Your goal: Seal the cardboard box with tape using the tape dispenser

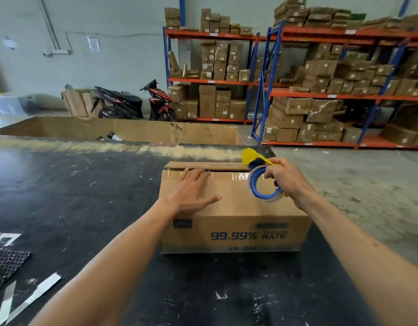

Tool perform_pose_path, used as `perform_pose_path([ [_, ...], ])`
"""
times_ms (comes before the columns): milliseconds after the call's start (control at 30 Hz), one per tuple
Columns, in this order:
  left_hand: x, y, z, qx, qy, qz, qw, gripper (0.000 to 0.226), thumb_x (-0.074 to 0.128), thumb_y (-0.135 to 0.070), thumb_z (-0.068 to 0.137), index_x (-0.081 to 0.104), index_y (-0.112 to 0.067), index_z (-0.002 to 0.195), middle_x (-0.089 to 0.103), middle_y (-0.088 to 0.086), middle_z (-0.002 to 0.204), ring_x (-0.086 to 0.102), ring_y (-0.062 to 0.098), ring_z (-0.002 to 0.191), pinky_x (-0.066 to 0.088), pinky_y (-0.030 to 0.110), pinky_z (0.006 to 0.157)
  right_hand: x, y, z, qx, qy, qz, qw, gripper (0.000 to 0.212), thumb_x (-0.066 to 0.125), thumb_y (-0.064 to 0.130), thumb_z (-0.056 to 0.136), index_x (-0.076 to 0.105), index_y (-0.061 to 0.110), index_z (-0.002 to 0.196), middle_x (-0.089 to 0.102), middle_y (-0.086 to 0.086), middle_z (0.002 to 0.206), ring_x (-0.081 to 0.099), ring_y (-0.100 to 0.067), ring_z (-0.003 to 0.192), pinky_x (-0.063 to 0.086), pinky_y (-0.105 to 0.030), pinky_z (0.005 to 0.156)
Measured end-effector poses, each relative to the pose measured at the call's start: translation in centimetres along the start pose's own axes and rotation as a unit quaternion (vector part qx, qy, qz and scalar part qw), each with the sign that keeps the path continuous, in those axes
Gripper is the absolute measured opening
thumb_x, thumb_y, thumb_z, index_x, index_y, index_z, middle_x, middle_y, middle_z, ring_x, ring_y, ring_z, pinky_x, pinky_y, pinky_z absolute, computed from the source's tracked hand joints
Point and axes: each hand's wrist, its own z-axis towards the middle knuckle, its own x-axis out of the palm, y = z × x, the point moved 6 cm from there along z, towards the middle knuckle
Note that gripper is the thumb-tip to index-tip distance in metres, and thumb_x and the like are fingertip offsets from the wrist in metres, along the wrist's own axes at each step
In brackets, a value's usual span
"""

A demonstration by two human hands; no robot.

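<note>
A brown cardboard box point(236, 222) printed "99.99% RATE" sits on the black table point(74, 196). Its top flaps are folded down, with a dark gap along the far seam. My left hand point(194, 191) lies flat on the near top flap, fingers spread. My right hand point(285, 180) grips a yellow and blue tape dispenser point(259, 180) with a clear tape roll, held just above the box's right top side. A shiny strip of clear tape point(236, 177) shows on the flap near the dispenser.
A large open cardboard bin point(123, 130) stands behind the table. Paper strips point(34, 295) and a black mesh mat point(6, 264) lie at the table's left front. Orange and blue racks point(344, 95) full of cartons and two scooters point(137, 102) stand at the back.
</note>
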Motion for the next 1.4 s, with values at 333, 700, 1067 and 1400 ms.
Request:
perform_pose_path([
  [333, 5.1, 1.0, 5.1, -0.110, 0.078, 0.049, 0.990, 0.083, 0.012, -0.068, 0.096, -0.008, -0.015, 0.157, -0.017, 0.007, 0.164, -0.019, 0.022, 0.150, -0.018, 0.042, 0.119, 1.2, -0.8, 7.6, -0.020, 0.009, -0.037, 0.999, 0.057, 0.065, 0.025, 0.074, 0.050, 0.032, 0.128, 0.061, 0.004, 0.113, 0.055, -0.021, 0.109, 0.047, -0.041, 0.087],
  [700, 5.9, 2.8, 5.1, -0.156, 0.056, -0.105, 0.980, 0.047, 0.029, -0.032, 0.106, 0.040, -0.020, 0.150, 0.029, 0.000, 0.161, 0.021, 0.015, 0.149, 0.007, 0.033, 0.123, 6.8, -0.2, 9.2, -0.175, 0.094, 0.031, 0.980, 0.051, 0.061, 0.007, 0.083, 0.053, 0.043, 0.119, 0.065, 0.004, 0.104, 0.068, -0.011, 0.086, 0.056, -0.030, 0.071],
  [1067, 4.5, 5.2, 4.9, -0.296, -0.053, -0.447, 0.843, 0.048, 0.027, -0.038, 0.102, 0.045, -0.022, 0.143, 0.068, -0.007, 0.127, 0.048, 0.016, 0.133, 0.026, 0.036, 0.115, 9.9, -0.3, 12.9, -0.219, 0.101, 0.161, 0.957, 0.052, 0.057, 0.004, 0.075, 0.057, 0.030, 0.120, 0.067, -0.007, 0.091, 0.060, -0.012, 0.072, 0.048, -0.022, 0.062],
  [1400, 0.0, 6.8, 4.6, -0.361, -0.134, -0.608, 0.694, 0.081, 0.028, -0.072, 0.093, 0.072, -0.007, 0.113, 0.076, 0.010, 0.106, 0.069, 0.026, 0.107, 0.047, 0.047, 0.100, 12.3, -2.6, 13.4, -0.275, 0.126, 0.056, 0.951, 0.056, 0.057, -0.001, 0.084, 0.048, 0.038, 0.123, 0.054, 0.023, 0.078, 0.048, -0.004, 0.063, 0.044, -0.023, 0.063],
])
